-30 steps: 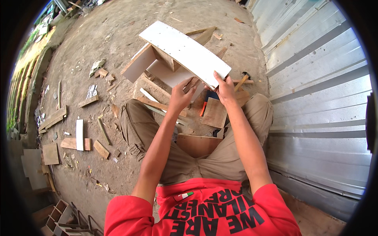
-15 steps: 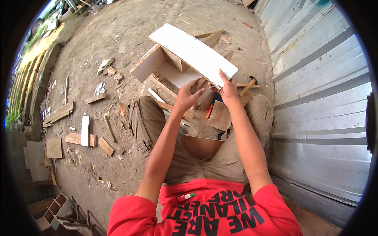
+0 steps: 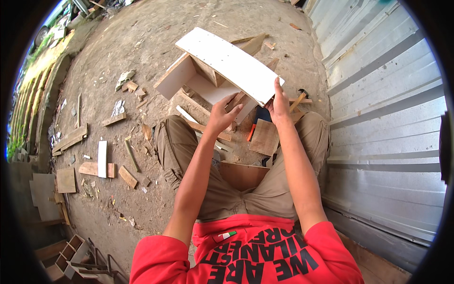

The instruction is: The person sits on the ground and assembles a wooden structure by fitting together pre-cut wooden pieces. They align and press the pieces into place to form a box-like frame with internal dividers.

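Observation:
A small wooden shelf box (image 3: 231, 57) with white-faced boards and bare-wood inner dividers is held tilted in front of me, above the ground. My right hand (image 3: 279, 105) grips the near right end of its white top board, fingers partly hidden beneath and thumb along the edge. My left hand (image 3: 223, 113) is at the near lower side, its thumb apart and its fingers curled at a wooden part of the box, their tips partly hidden. Below the box, between my legs, are a square brown board (image 3: 264, 137) and an orange-edged tool (image 3: 251, 132), partly covered.
A hammer (image 3: 299, 99) lies by my right knee. Wood offcuts are scattered at left, including a white strip (image 3: 102, 158) across a brown board (image 3: 87, 168). A corrugated metal wall (image 3: 383, 118) stands close at right. Another compartmented box (image 3: 71, 251) sits at the lower left.
The box has shifted slightly left. My right hand has turned and moved a little right, its thumb now upright along the board's end. My left hand has barely moved.

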Available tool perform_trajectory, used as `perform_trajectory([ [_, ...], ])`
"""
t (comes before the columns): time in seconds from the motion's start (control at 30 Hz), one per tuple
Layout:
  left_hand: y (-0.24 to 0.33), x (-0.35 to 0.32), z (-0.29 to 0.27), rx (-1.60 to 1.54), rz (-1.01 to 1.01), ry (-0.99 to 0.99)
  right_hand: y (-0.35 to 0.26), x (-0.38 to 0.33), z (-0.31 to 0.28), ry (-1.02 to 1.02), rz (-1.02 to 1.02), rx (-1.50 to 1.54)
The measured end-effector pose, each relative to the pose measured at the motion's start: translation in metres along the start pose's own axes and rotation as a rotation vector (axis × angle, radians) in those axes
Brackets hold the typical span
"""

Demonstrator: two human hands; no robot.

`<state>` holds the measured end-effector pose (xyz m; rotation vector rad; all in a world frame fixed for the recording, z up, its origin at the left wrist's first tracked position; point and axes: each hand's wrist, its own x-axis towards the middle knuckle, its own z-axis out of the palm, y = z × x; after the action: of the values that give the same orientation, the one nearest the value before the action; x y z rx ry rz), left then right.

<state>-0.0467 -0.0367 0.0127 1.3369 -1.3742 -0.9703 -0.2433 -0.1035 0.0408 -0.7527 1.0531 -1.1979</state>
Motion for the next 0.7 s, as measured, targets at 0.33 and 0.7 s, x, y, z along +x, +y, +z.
perform_trajectory([
  [0.33, 0.002, -0.001, -0.004, -0.117, 0.015, -0.008, -0.005, 0.001, -0.011, 0.069, -0.006, -0.031],
  [0.7, 0.004, -0.006, -0.012, -0.185, -0.057, -0.015, -0.001, 0.007, -0.024, 0.226, 0.026, -0.034],
])
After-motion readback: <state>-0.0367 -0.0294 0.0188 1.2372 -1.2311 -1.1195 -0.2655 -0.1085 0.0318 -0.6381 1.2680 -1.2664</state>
